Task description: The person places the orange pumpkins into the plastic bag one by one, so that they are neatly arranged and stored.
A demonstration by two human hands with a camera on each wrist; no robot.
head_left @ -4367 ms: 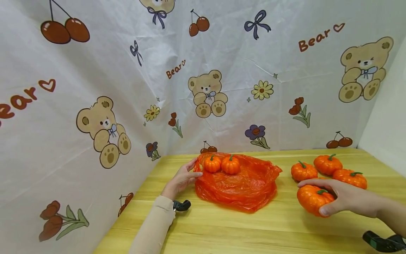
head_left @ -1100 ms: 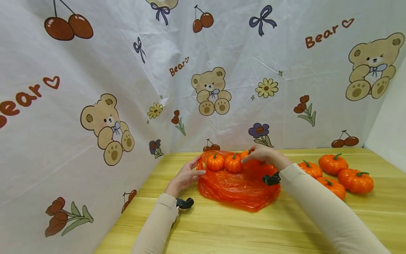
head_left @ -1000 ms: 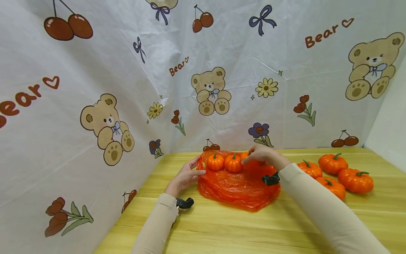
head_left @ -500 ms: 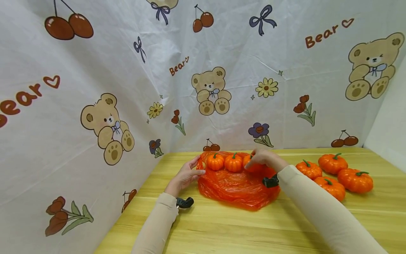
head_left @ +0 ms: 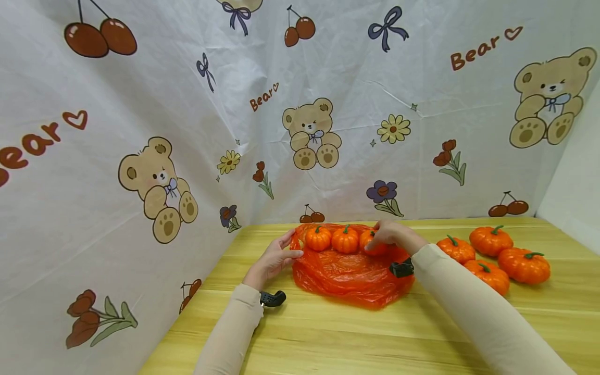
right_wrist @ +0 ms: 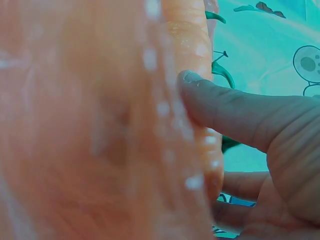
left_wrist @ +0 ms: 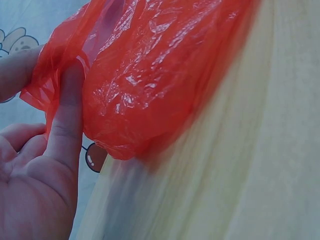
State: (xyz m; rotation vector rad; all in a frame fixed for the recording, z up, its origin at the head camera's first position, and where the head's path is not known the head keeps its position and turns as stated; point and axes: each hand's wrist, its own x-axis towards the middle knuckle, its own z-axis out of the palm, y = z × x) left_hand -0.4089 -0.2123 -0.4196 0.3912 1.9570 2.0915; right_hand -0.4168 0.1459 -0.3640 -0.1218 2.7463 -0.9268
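The third mini pumpkin point(head_left: 365, 239), gripped in the right hand point(head_left: 394, 233), has just come down beside two others point(head_left: 345, 240) in the red plastic bag point(head_left: 349, 284), whose edge the left hand point(head_left: 272, 261) pinches (I count four more point(head_left: 524, 265) on the tabletop point(head_left: 351, 341)).

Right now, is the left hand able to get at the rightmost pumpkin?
Probably not: the left hand holds the red bag at its left edge, and the bag and right arm lie between it and the rightmost pumpkin.
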